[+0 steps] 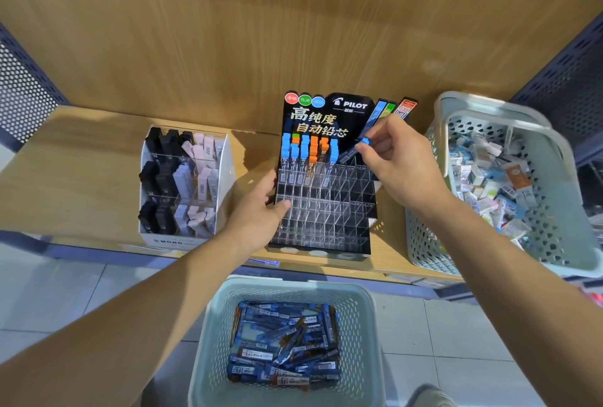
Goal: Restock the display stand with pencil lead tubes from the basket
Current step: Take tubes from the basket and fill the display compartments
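Basket [208, 341], hands [261, 207] [401, 158] at stand [326, 211] (right pinches tube [350, 152])

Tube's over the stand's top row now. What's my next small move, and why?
Probably lower the tube into the empty slot beside the filled ones: the right hand pinches it tilted just above there, and the left hand steadies the display stand.

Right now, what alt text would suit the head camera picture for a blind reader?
A person's right hand pinches a blue-capped lead tube over a mostly empty display stand, while the left hand holds its left edge. A basket of more tubes sits below.
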